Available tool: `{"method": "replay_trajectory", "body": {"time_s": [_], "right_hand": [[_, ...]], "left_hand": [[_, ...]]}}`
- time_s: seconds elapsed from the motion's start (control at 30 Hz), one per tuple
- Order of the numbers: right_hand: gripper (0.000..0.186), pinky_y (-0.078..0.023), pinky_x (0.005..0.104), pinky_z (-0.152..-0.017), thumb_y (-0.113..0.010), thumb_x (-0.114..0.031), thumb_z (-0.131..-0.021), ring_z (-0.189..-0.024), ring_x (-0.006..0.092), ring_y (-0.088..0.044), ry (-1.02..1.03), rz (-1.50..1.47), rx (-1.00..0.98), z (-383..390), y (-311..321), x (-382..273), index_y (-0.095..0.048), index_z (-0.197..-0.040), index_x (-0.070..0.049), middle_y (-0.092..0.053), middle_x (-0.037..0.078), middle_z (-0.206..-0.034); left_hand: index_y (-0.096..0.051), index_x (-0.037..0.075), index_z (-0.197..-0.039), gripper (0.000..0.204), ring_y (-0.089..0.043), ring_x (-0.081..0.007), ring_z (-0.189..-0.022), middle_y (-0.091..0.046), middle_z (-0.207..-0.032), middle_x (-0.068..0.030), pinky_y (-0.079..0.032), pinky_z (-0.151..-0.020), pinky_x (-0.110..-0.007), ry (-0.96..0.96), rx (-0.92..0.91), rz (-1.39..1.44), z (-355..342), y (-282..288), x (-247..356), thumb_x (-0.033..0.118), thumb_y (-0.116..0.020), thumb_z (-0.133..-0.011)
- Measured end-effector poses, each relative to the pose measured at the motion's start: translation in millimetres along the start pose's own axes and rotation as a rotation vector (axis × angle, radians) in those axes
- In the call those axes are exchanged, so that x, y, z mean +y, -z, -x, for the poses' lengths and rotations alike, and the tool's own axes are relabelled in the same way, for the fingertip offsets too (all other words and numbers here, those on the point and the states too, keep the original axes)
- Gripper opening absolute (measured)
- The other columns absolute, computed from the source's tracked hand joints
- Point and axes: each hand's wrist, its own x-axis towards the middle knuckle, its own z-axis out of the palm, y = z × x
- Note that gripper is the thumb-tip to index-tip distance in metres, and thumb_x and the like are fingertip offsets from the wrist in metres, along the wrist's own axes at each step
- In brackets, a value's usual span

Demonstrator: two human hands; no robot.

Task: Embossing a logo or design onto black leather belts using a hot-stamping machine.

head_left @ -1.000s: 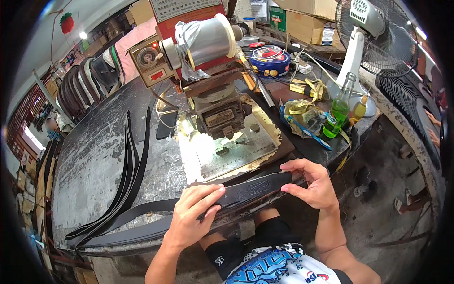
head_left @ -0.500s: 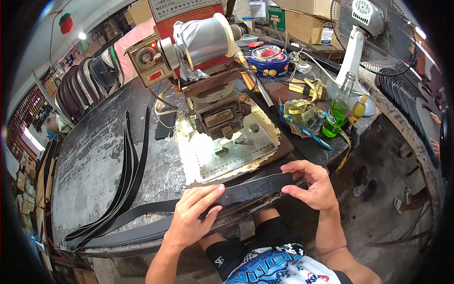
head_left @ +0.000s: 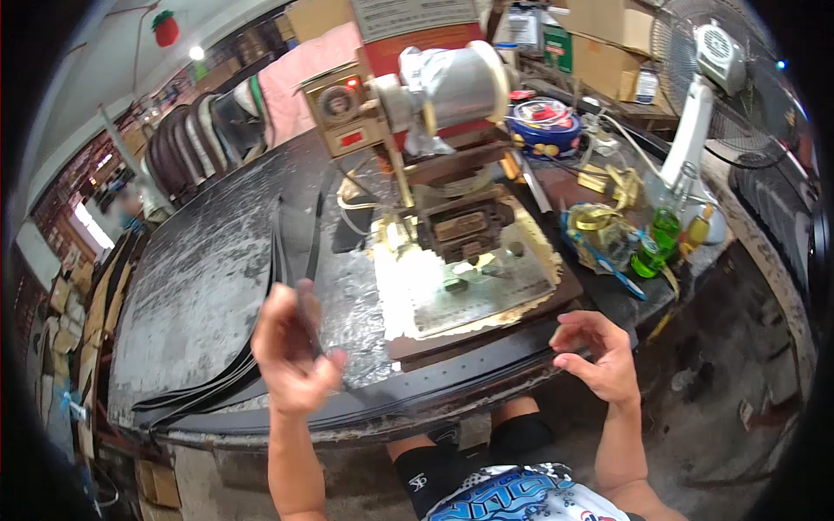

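Note:
My left hand (head_left: 295, 352) is raised over the table's front left, smeared by motion. A dark belt strap (head_left: 306, 323), also blurred, shows between its thumb and fingers. My right hand (head_left: 599, 354) hovers by the front edge with fingers curved and thumb apart, nothing between them. Below and between the hands, a black belt strap with a row of small holes (head_left: 447, 378) lies along the table edge. Several more black straps (head_left: 208, 382) lie bunched and curving on the left. Ahead stands a stamping press (head_left: 460, 230), its head above a lit metal plate (head_left: 486, 304).
A foil roll (head_left: 465, 87) sits on the press beside a control box (head_left: 343, 108). To the right are a blue round tin (head_left: 546, 139), yellow tape (head_left: 612, 187), a green bottle (head_left: 658, 239), a blue toothbrush (head_left: 621, 273) and a fan (head_left: 695, 130). Coiled straps (head_left: 174, 152) hang behind.
My left hand has lifted and moved left, away from the strap's embossed end. My right hand has let go of that end. The view has swung left.

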Motion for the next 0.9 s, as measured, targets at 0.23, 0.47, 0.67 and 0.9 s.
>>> {"method": "replay_trajectory", "body": {"time_s": [0.23, 0.47, 0.67, 0.9], "right_hand": [[0.041, -0.053, 0.0268, -0.079, -0.080, 0.004, -0.074, -0.086, 0.0135, -0.065, -0.018, 0.089, 0.091, -0.3, 0.6, 13.4, -0.067, -0.112, -0.001, -0.068, 0.006, -0.094], [0.032, -0.048, 0.0400, -0.084, -0.083, -0.010, -0.069, -0.097, 0.0299, -0.055, 0.230, 0.850, 0.030, -15.9, 1.4, -7.4, -0.069, -0.098, -0.007, -0.060, 0.008, -0.105], [0.028, -0.047, 0.0409, -0.087, -0.081, -0.013, -0.072, -0.098, 0.0299, -0.055, 0.109, 0.881, -0.108, -19.1, 22.1, -10.2, -0.068, -0.097, -0.008, -0.061, 0.008, -0.107], [0.038, -0.043, 0.0425, -0.093, -0.077, -0.009, -0.073, -0.101, 0.0309, -0.055, 0.163, 0.937, -0.262, -33.1, 30.3, -16.4, -0.061, -0.107, -0.008, -0.060, 0.008, -0.109]], "left_hand": [[-0.047, -0.001, -0.133, 0.048, -0.058, -0.0191, -0.104, -0.058, -0.117, -0.0086, -0.047, -0.089, -0.031, 0.249, 0.508, 0.155, -88.8, 125.9, -61.0, 0.014, -0.063, -0.091], [-0.045, 0.006, -0.146, 0.070, -0.054, -0.0221, -0.120, -0.053, -0.140, -0.0102, -0.041, -0.098, -0.039, 0.872, 0.480, -0.529, -75.1, 194.3, -136.5, 0.051, -0.060, -0.095], [-0.070, -0.002, -0.109, 0.027, -0.067, -0.0175, -0.093, -0.072, -0.103, -0.0089, -0.052, -0.084, -0.030, 0.452, -0.394, -0.315, -15.2, -5.6, -37.4, 0.011, -0.074, -0.086], [-0.070, 0.002, -0.105, 0.033, -0.066, -0.0296, -0.093, -0.071, -0.102, -0.0105, -0.053, -0.081, -0.039, 0.132, -0.601, -0.464, 24.8, -87.2, 4.9, 0.012, -0.080, -0.076]]}}
